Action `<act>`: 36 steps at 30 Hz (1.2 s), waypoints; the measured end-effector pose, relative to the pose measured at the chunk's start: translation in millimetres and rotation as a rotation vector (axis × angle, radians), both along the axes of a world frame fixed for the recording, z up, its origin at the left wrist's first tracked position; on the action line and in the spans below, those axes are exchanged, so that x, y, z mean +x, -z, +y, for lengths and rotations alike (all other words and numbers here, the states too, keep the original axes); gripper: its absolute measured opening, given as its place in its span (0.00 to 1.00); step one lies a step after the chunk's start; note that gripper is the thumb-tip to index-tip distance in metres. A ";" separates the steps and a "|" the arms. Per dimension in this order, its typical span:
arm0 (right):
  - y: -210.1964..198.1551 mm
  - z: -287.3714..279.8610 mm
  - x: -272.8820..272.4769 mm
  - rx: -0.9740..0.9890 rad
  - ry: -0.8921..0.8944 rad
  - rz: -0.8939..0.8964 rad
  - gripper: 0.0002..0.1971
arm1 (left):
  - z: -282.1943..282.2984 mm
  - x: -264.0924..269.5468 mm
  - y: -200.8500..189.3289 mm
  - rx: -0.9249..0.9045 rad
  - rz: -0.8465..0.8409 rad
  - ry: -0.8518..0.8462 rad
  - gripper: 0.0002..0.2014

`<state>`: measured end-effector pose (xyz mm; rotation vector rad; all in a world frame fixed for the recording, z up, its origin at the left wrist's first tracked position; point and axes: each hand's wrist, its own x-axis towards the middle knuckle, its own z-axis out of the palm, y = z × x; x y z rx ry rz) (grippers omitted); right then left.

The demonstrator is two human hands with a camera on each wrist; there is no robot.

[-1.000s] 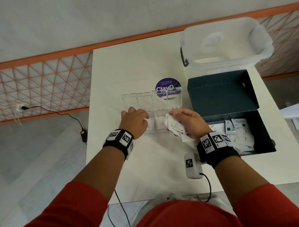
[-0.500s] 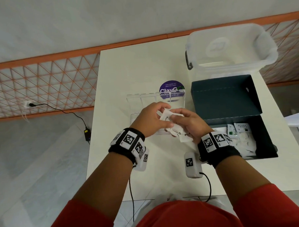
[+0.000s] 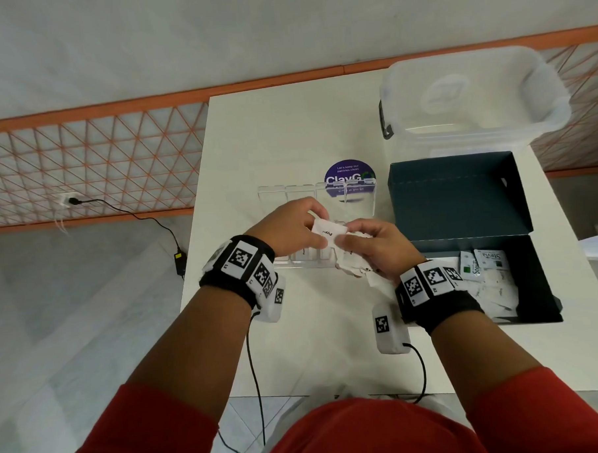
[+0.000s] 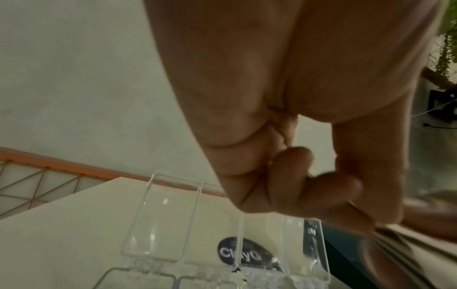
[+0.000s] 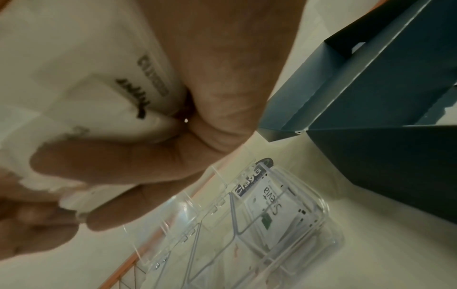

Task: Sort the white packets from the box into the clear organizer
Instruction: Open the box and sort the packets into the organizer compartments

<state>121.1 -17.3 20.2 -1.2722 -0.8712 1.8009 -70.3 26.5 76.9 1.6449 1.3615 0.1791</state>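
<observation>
My left hand [image 3: 287,228] has come off the organizer [image 3: 315,205] and now pinches one packet [image 3: 328,230] from the bundle [image 3: 355,263] clutched in my right hand [image 3: 377,248]. It hangs above the near compartments, so I judge dropping it in comes next.

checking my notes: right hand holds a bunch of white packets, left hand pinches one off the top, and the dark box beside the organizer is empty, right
Not quite: the dark box is not empty. The head view shows white packets lying in its bottom tray, some printed Stevia. The rest holds: the right hand holds a bunch of white packets, and the left hand pinches one packet off the top, above the organizer.
</observation>
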 end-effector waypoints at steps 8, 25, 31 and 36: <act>3.8 0.7 -9.1 -0.038 -0.065 -0.050 0.04 | -1.2 -4.3 7.0 0.097 -0.234 -0.276 0.04; 6.0 5.8 20.5 -0.142 0.134 0.111 0.11 | 16.0 -18.2 56.1 0.184 0.213 -0.196 0.07; 4.7 5.2 21.3 -0.160 0.145 0.083 0.07 | 5.9 -15.6 77.6 0.232 0.327 0.037 0.05; 3.9 4.0 21.4 -0.177 0.159 0.109 0.04 | -3.8 -21.6 73.1 0.372 0.255 -0.029 0.06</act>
